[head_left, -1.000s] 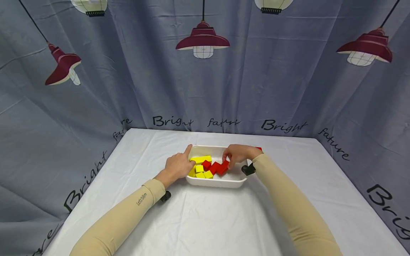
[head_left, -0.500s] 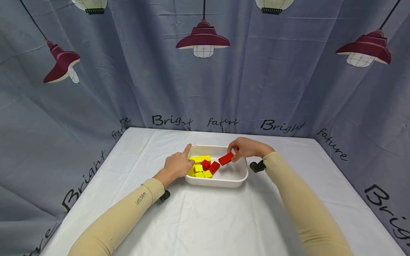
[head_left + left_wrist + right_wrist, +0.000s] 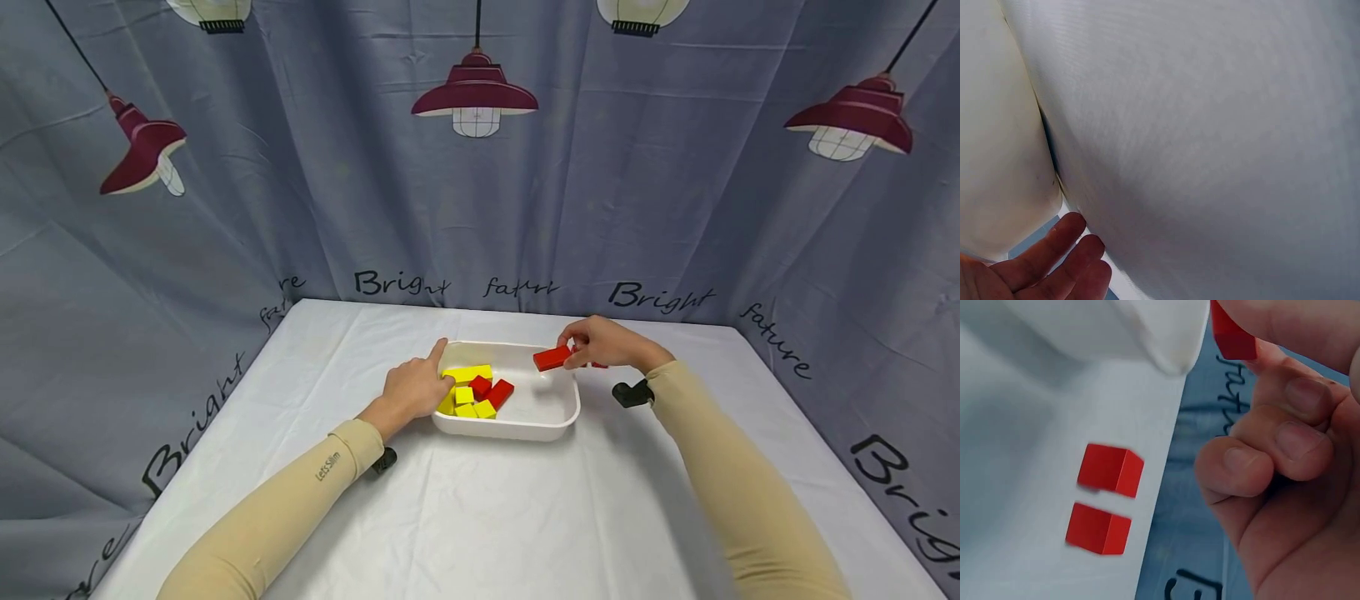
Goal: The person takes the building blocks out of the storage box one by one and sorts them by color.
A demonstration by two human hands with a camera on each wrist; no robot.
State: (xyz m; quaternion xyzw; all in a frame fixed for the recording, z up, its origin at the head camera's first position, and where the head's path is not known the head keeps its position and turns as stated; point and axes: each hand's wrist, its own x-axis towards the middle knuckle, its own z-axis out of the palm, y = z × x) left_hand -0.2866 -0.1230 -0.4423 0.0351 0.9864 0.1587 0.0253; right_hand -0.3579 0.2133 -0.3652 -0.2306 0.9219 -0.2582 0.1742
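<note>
A white tray sits mid-table with several yellow blocks and two red blocks at its left end. My left hand rests against the tray's left rim, forefinger pointing up, and holds nothing; its fingers lie beside the tray wall. My right hand pinches a long red block above the tray's far right corner. In the right wrist view the red block sits in the fingertips above two red cubes lying on the cloth.
The table wears a white cloth. A grey curtain printed with lamps closes in the back and both sides. The red cubes on the cloth lie just right of the tray, mostly hidden behind my right hand.
My right hand has lifted the long red block out of the tray and carried it right, past the tray's far right corner. The left hand has stayed at the rim.
</note>
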